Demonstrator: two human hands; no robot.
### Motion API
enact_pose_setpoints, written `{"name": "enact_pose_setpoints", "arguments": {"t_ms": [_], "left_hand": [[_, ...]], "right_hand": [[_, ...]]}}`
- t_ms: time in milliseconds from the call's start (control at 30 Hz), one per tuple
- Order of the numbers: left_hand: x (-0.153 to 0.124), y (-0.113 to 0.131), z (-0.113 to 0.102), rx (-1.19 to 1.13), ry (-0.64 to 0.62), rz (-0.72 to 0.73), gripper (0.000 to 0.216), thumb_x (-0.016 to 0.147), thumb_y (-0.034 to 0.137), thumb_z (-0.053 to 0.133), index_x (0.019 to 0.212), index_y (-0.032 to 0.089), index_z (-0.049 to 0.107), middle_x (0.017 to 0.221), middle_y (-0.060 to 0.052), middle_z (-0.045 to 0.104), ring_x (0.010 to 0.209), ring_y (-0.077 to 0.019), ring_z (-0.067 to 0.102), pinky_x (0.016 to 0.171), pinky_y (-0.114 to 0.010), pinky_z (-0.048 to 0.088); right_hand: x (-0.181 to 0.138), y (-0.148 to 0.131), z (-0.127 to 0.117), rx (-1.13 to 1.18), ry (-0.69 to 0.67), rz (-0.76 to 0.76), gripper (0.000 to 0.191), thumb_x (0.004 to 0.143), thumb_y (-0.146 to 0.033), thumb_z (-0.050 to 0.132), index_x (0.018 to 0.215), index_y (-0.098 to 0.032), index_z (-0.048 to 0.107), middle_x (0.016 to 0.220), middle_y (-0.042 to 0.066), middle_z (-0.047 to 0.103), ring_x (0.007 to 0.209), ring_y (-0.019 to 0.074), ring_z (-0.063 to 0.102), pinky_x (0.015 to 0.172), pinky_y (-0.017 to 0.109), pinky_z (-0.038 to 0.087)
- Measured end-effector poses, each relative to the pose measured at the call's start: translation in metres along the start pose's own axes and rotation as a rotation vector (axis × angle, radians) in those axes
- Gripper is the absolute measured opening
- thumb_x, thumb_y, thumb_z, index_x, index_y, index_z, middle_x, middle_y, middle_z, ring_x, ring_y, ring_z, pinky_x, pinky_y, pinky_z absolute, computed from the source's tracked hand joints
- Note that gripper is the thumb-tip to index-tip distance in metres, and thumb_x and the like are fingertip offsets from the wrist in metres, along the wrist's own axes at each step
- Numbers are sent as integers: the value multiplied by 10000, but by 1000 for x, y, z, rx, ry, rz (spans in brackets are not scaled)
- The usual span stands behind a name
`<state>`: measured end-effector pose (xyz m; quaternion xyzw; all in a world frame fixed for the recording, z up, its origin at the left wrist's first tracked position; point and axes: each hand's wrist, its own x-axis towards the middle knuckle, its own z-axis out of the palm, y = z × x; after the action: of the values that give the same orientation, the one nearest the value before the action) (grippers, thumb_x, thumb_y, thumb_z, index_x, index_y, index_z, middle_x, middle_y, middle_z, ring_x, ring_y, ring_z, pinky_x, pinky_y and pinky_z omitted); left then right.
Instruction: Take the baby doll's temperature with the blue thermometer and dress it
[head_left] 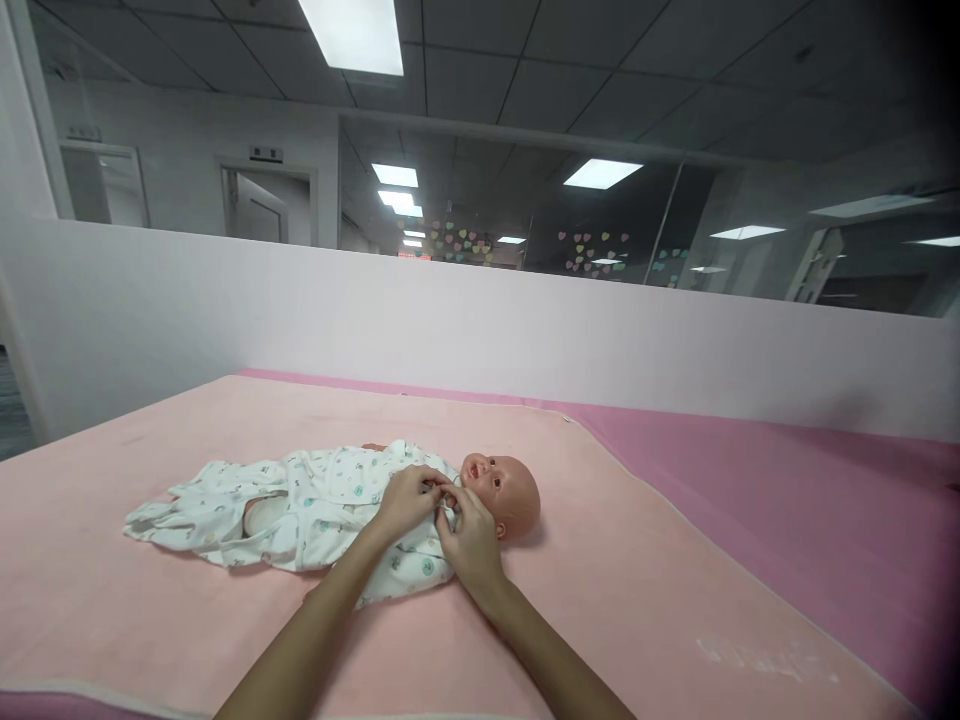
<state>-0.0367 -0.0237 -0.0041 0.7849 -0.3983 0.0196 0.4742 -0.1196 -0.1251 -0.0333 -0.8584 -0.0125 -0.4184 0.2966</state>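
1. Doll (504, 492) lies on its back on the pink blanket (637, 570), head to the right.
2. Left hand (409, 497) and right hand (470, 540) meet at the garment (322, 500) collar, fingers pinching fabric under the chin.

The peach-coloured plastic baby doll (514, 495) at centre frame has a smooth head with a faint sheen. Its white printed cloth garment (315, 505) is soft and matt, creasing where the left hand (409, 500) and right hand (471, 540) pinch it. Underneath is a pale pink fleecy blanket (637, 600), matt and napped. The deeper pink sheet (787, 500) at right looks smoother. Glossy glass panes (600, 220) across the top mirror lights above a matt white partition (525, 330).
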Motion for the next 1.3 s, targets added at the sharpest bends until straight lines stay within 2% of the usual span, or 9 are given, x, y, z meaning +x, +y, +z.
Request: {"name": "enact_pose_setpoints", "arguments": {"t_ms": [133,267,400,533,733,967,1067,1167,1300], "left_hand": [[-3,-2,1,-137,37,-34,274,722,235,466,908,190,663,850,-25,674,779,-152,593,724,-235,439],[-2,0,-1,-227,43,-81,268,717,248,483,900,162,660,824,-39,669,749,-152,589,697,-241,443],[-2,2,-2,-254,36,-110,249,714,248,476,842,155,669,795,-40,665,744,-153,581,686,-242,436],[-2,1,-2,-267,23,-116,250,698,231,487,846,163,677,792,-33,662,765,-153,574,704,-241,426],[-3,5,-5,-341,-30,-127,268,681,233,524,888,135,664,766,-45,654,751,-156,578,679,-237,433],[-6,10,-9,-312,-49,-80,258,696,226,514,878,128,667,790,-57,666,775,-166,593,734,-261,453],[-9,14,-16,-310,-116,-46,279,708,233,517,925,137,664,850,-63,671,828,-172,595,776,-277,459],[-12,17,-24,-311,-222,18,344,639,212,613,975,152,655,965,-68,660,938,-191,573,854,-290,443],[-13,17,-28,-276,-212,73,317,666,211,604,973,161,662,964,-64,665,930,-189,581,864,-292,440]], "right_hand": [[-2,-3,0,2,-25,76,341,734,-174,448,1047,-156,581,734,24,554,591,127,519,559,238,434],[-3,-7,-1,-1,-35,93,259,733,-172,449,932,-166,615,736,21,523,566,113,495,531,227,412],[-4,-6,-3,-11,6,36,160,725,-136,441,786,-179,582,820,33,546,603,116,507,552,229,406],[-2,3,-3,12,53,-66,188,773,-128,409,811,-195,580,791,12,596,625,117,528,601,226,418],[-1,13,1,2,57,-108,199,810,-143,398,827,-197,589,760,14,613,666,124,555,622,226,431],[2,12,2,-48,42,-152,187,824,-138,385,775,-192,556,760,19,587,752,136,554,701,247,435],[2,13,2,-56,40,-131,188,819,-136,386,816,-194,565,774,25,600,753,145,563,690,252,443],[3,12,2,-64,55,-116,217,796,-119,393,896,-194,571,811,31,612,748,147,566,667,251,447],[3,10,2,-94,67,-106,197,794,-146,417,899,-191,577,740,17,596,641,128,542,595,232,433]]}}
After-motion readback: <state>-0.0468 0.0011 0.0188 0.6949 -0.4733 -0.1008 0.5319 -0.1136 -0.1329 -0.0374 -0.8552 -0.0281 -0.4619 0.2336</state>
